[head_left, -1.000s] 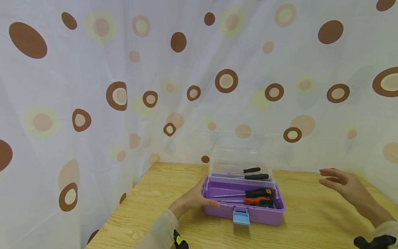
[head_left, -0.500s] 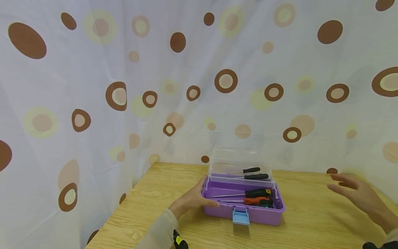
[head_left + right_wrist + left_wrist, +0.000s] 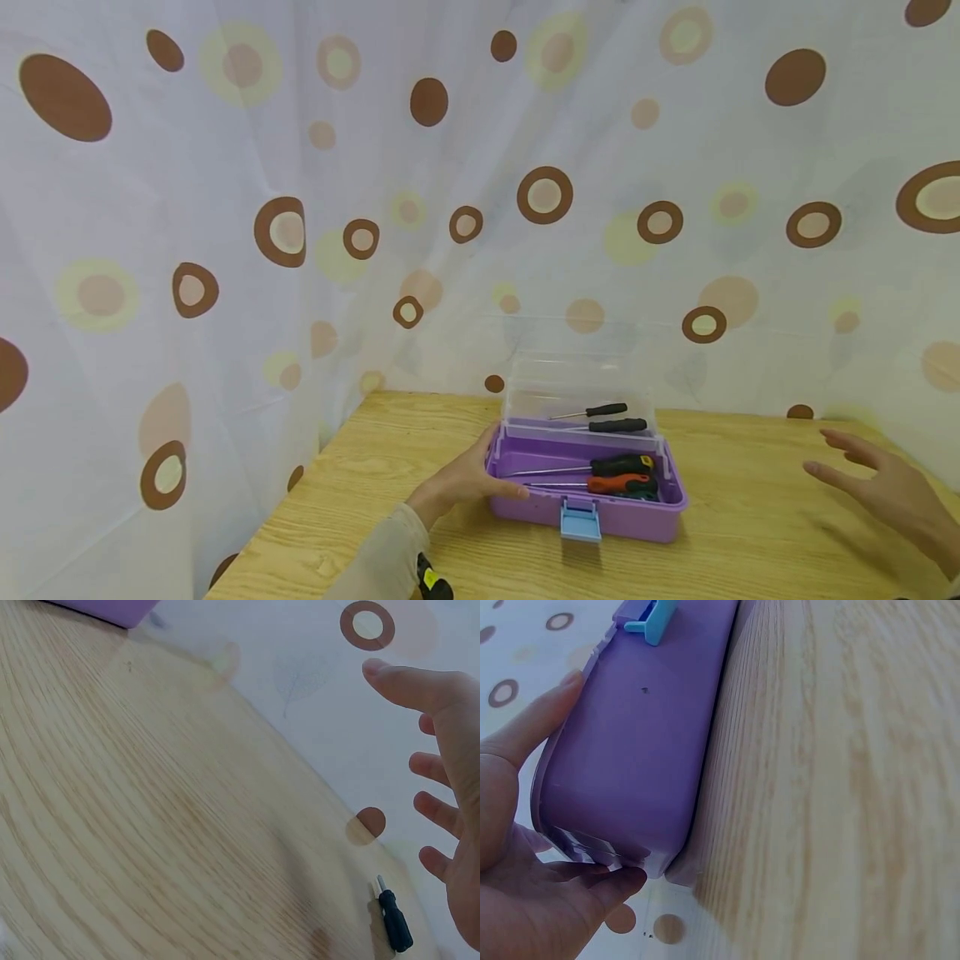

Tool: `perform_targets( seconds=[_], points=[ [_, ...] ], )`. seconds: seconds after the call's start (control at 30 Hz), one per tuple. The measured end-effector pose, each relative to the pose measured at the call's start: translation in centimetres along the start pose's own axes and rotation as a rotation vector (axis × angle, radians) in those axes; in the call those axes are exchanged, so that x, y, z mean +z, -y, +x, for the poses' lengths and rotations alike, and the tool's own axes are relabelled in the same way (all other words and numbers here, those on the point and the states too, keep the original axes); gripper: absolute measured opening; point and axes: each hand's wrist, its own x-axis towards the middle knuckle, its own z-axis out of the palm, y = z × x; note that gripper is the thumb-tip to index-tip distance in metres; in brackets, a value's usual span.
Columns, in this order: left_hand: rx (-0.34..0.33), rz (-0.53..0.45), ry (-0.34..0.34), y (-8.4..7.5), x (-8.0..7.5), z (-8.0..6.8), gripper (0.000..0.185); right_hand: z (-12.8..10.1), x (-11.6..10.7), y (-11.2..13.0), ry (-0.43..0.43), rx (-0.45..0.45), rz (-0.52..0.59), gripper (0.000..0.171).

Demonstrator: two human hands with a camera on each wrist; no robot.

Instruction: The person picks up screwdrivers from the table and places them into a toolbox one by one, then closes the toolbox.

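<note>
Being gripped at one end by the left hand (image 3: pixel 468 477): one purple toolbox (image 3: pixel 637 525), open on the table (image 3: pixel 750 500).
Three handles (image 3: pixel 618 483) are seen inside, two more screwdrivers (image 3: pixel 618 426) at the clear lid (image 3: pixel 573 367); nothing is held by the right hand (image 3: pixel 888 492), fingers parted; one loose screwdriver (image 3: pixel 395 921) is seen tableside.

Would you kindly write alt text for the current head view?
A person's left hand grips the left end of an open purple toolbox holding screwdrivers on a wooden table. The right hand hovers at the right, holding nothing. A white sheet with brown spots hangs behind.
</note>
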Motion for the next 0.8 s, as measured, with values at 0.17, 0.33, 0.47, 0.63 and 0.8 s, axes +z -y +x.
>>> perform_targets(
  seconds=[0.17,0.33,0.47,0.63,0.8],
  points=[
    [0.004,-0.005,-0.003,0.1,0.0,0.0,0.120,-0.1,-0.4,-1.1,0.006,0.019,-0.021,0.074],
    [-0.003,-0.004,-0.009,0.2,0.0,0.0,0.120,-0.3,-0.4,-2.0,0.017,0.066,-0.051,0.081],
    [-0.002,-0.002,-0.003,0.3,0.0,0.0,0.121,-0.7,-0.5,-2.9,0.081,0.116,-0.040,0.089],
    [0.002,0.004,0.005,0.2,0.1,0.0,0.121,-1.2,-0.5,-4.3,0.128,0.116,-0.007,0.094],
    [0.001,0.008,0.002,0.0,0.1,-0.1,0.121,-1.7,0.2,-6.2,0.094,0.120,-0.152,0.102]
  ],
)
